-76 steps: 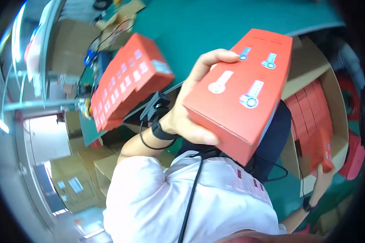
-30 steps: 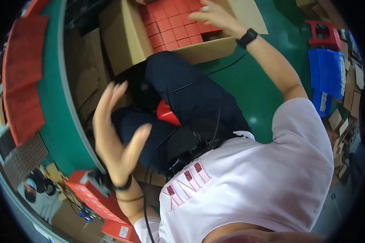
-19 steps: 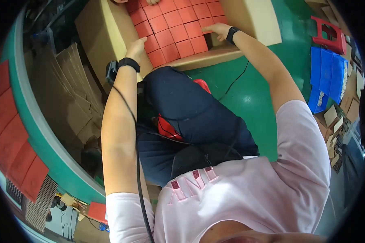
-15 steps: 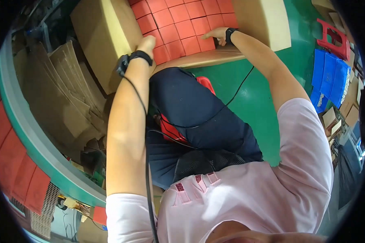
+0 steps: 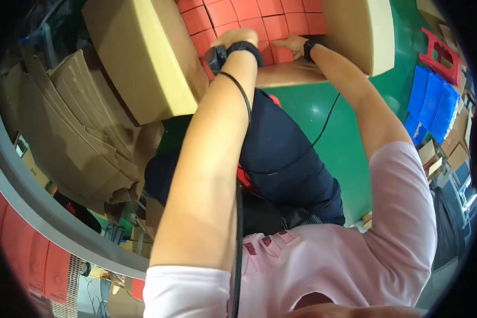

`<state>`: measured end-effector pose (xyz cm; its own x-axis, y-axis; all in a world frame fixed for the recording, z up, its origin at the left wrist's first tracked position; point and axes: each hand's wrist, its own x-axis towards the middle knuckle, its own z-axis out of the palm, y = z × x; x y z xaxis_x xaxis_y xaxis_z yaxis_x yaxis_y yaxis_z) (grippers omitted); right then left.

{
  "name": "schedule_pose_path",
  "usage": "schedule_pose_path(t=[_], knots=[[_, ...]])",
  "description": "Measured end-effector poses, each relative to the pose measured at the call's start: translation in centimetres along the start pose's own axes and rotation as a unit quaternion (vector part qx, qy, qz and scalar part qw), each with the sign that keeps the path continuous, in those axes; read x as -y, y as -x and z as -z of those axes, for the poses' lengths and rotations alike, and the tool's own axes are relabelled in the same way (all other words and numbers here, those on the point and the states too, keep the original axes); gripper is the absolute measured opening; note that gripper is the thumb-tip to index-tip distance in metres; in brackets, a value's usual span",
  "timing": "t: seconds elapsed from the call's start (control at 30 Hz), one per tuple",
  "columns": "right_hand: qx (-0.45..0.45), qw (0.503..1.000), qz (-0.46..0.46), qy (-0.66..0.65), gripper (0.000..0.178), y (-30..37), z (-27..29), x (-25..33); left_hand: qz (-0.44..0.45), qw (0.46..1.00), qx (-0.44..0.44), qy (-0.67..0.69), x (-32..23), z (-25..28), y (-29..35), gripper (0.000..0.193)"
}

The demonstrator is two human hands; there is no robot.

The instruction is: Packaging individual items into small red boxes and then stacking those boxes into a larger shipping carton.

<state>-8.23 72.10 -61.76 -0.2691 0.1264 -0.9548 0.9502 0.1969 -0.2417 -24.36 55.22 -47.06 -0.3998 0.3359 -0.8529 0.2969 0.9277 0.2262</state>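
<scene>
Rows of small red boxes (image 5: 246, 9) are packed side by side in a large brown cardboard carton (image 5: 177, 79) with its flaps spread out. My left hand (image 5: 238, 37), with a dark strap and a small device at the wrist, is over the near rows of boxes. Its fingers are mostly hidden behind the back of the hand. Close by on the right, my right hand (image 5: 294, 45) has its fingers stretched toward the red boxes at the carton's near right corner. It appears to touch them and holds nothing visible.
Flattened cardboard sheets (image 5: 85, 122) lean at the left, beside the curved grey edge of a conveyor or bench (image 5: 53, 212) with red boxes beyond it. On the right are a red plastic stool (image 5: 440, 55) and blue bins (image 5: 432, 103). A black cable runs along my left arm.
My left hand has moved right from the carton's left side, across the red boxes toward my right hand. My right hand stays near the same corner. The view has shifted slightly.
</scene>
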Motion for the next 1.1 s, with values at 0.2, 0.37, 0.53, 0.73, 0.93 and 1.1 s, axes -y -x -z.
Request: schedule_pose_path(t=[0.2,0.37,0.53,0.73,0.93,1.1], knots=[[0.043,0.998,-0.021,-0.035,0.087,0.0,-0.5,1.2,0.239,0.959,0.044,0.148,7.2,-5.8,-7.8,0.028],[0.038,0.997,0.010,-0.068,0.080,-0.5,-0.6,-1.1,0.133,0.970,0.116,-0.166,6.2,-8.0,-8.4,0.027],[0.018,1.000,0.004,0.012,0.076,-0.4,1.1,-2.1,0.142,0.976,0.084,-0.143,7.3,-11.2,-11.9,0.017],[0.080,0.997,-0.019,-0.004,0.079,2.9,3.6,-3.0,0.149,0.985,0.086,-0.007,7.5,-6.9,-7.2,0.037],[0.036,0.997,-0.018,-0.070,0.064,1.9,2.6,-2.9,0.099,0.991,0.089,-0.023,8.8,-5.5,-5.7,0.047],[0.109,0.979,-0.039,-0.166,0.054,1.4,-0.2,0.4,0.192,0.969,0.053,0.145,10.1,-8.2,-7.6,0.050]])
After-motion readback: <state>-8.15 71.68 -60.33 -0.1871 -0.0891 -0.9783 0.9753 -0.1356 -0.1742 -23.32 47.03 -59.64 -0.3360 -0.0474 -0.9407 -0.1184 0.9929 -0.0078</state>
